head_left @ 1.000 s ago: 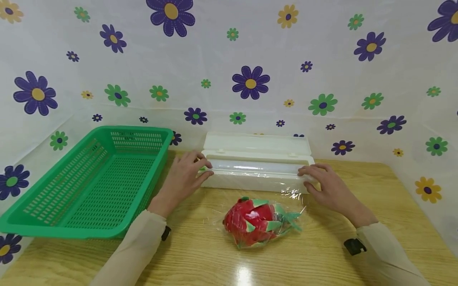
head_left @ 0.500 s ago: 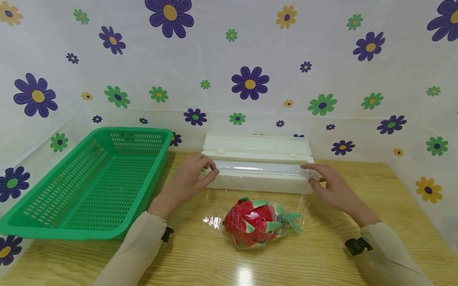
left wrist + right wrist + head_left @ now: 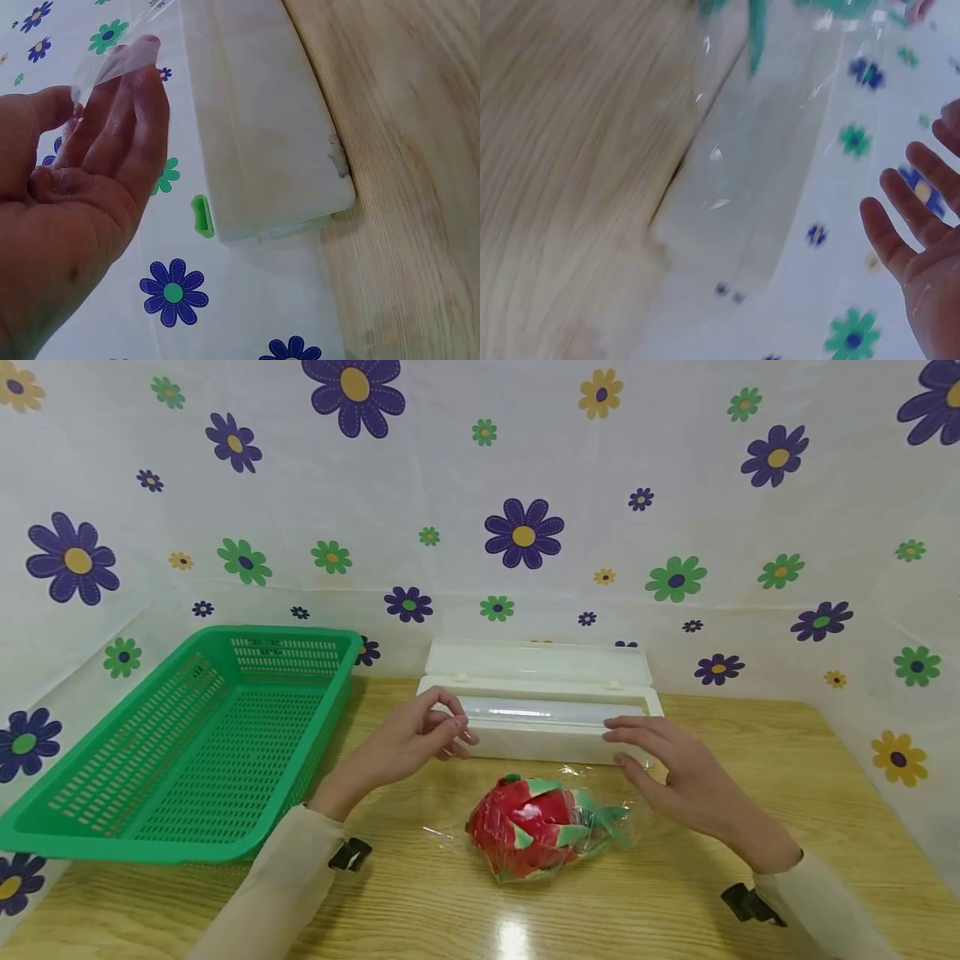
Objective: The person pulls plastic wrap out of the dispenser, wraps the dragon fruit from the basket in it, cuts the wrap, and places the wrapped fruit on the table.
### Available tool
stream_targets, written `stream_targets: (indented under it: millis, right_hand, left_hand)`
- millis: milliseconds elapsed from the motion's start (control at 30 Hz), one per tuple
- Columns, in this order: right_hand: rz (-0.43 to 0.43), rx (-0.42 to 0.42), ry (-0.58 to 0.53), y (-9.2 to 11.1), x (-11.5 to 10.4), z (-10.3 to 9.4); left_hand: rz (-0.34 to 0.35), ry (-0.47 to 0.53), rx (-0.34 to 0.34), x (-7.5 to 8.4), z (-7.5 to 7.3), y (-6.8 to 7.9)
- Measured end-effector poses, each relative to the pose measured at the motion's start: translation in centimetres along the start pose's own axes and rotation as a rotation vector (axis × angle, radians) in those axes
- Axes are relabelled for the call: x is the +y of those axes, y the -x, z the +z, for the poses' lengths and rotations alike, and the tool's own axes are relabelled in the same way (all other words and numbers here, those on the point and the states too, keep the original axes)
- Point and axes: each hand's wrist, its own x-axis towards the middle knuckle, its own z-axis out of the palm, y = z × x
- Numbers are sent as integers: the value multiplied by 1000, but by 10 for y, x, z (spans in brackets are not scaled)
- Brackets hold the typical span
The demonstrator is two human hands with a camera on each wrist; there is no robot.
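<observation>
A red dragon fruit (image 3: pixel 521 835) with green-tipped scales lies on the table under clear plastic wrap (image 3: pixel 566 771). Behind it stands a long white cling film box (image 3: pixel 540 745), lid raised, with the film roll (image 3: pixel 525 708) inside. At the box's left front, my left hand (image 3: pixel 412 735) holds an edge of thin film (image 3: pixel 127 64) at its thumb and fingertips. My right hand (image 3: pixel 678 772) hovers by the box's right front with fingers extended and spread. In the right wrist view its fingers (image 3: pixel 922 206) show nothing gripped between them.
A green perforated plastic basket (image 3: pixel 258 843) stands at the left of the wooden table (image 3: pixel 600 910). White cloth (image 3: pixel 450 468) printed with flowers hangs behind and at both sides. A small green piece (image 3: pixel 202 216) sits at the box's end.
Both hands have come off the box front toward me and inward. The film stretched from the roll to the fruit has come away from the box. My right fingers have spread apart.
</observation>
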Motion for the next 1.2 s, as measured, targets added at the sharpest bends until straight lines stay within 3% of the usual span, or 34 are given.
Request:
stream_targets:
  millis: [167,367,567,733,900,1033,1200]
  right_hand:
    - [-83,-170,-35,-8,-32,12]
    - [-116,-311,-1,-11,-46,28]
    - [-105,-342,24,-10,-50,33]
    - [-112,-357,29,-11,-49,34]
    - [-104,-357,18,-10,-49,36]
    - [-81,-368,4,-9,-49,35]
    - [-52,-368,-12,-10,-51,35]
  left_hand:
    - [-21,98,-16,2,-1,2]
    - [-32,100,-23,5,0,6]
    - [-28,131,-31,7,3,8]
    - [2,62,-18,12,5,11]
    - [17,6,43,18,11,14]
    - [78,-72,87,24,16,19]
    - [297,-226,82,40,26,30]
